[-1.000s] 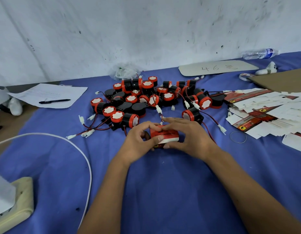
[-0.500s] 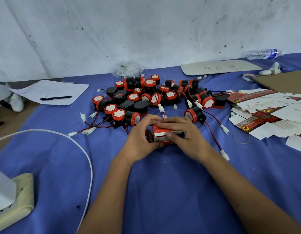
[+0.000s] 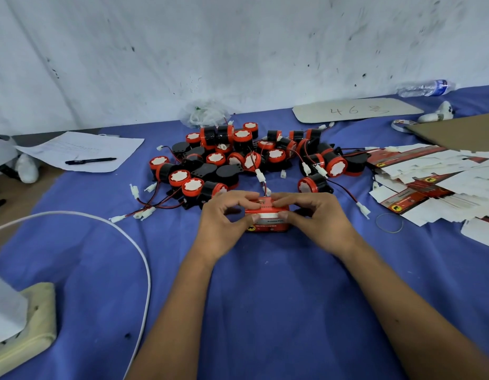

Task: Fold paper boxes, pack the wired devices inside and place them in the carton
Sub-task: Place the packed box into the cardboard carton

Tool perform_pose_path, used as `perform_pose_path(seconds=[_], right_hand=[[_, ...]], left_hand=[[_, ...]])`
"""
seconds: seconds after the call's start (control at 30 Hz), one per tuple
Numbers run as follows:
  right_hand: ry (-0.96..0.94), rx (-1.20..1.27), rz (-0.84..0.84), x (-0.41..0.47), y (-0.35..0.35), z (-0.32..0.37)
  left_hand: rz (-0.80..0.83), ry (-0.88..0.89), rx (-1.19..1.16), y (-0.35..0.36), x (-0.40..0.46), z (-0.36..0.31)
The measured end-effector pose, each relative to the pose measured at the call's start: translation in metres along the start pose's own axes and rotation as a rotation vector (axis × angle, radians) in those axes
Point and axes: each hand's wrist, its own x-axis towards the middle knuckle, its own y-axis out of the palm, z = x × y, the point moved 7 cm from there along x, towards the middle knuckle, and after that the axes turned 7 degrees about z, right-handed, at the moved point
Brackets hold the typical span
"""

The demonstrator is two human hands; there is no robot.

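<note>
A small red and white paper box (image 3: 266, 218) sits on the blue cloth in front of me. My left hand (image 3: 224, 223) pinches its left end, thumb on the front face and fingers on top. On the right end, my right hand (image 3: 317, 220) grips it the same way. Behind the box lies a pile of black and red wired devices (image 3: 254, 160) with white connectors. Flat unfolded boxes (image 3: 429, 187) are heaped at the right. A brown carton flap (image 3: 462, 130) shows at the far right edge.
A white cable (image 3: 144, 270) curves across the left of the cloth to a power strip (image 3: 27, 325). Paper with a pen (image 3: 90, 161) lies at back left. A cardboard sign (image 3: 355, 111), a water bottle (image 3: 427, 88) and a rubber band (image 3: 389, 222) are at the right.
Both hands shifted on the box: its front face with the logo now shows and the top flap lies down flat under my fingers.
</note>
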Motion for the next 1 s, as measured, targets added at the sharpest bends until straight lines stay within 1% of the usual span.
perform_pose_path(seconds=[0.1, 0.2, 0.37, 0.5, 0.6, 0.67, 0.73, 0.8, 0.87, 0.93, 1.0], right_hand=[[0.016, 0.064, -0.056, -0.002, -0.003, -0.003], [0.015, 0.04, -0.026, -0.002, 0.0, 0.002], [-0.117, -0.29, 0.016, -0.003, 0.002, 0.015], [-0.211, -0.452, 0.029, -0.011, 0.002, 0.026], [-0.312, -0.676, 0.017, -0.021, 0.008, 0.035], [-0.343, -0.818, 0.024, -0.026, 0.016, 0.039], [-0.341, -0.9, 0.039, -0.023, 0.017, 0.043], [-0.277, -0.866, 0.074, -0.013, 0.014, 0.047], [-0.21, -0.77, 0.133, -0.003, 0.016, 0.047], [-0.18, -0.692, 0.183, -0.001, 0.022, 0.05], [-0.162, -0.669, 0.218, -0.003, 0.017, 0.058]], left_hand=[[0.016, -0.007, -0.055, 0.003, -0.001, 0.001], [0.012, -0.026, -0.078, 0.006, -0.001, 0.0], [0.039, 0.019, 0.026, 0.006, -0.002, -0.005], [0.082, 0.033, 0.035, 0.009, -0.006, -0.007], [0.083, 0.046, 0.067, 0.011, -0.005, -0.009], [0.071, 0.049, 0.083, 0.012, -0.004, -0.008], [0.067, 0.02, 0.067, 0.013, -0.004, -0.006], [0.069, 0.002, 0.027, 0.015, -0.005, -0.007], [0.07, -0.01, -0.018, 0.014, -0.004, -0.009], [0.08, -0.043, -0.055, 0.014, -0.002, -0.009], [0.096, -0.077, -0.04, 0.016, 0.002, -0.014]])
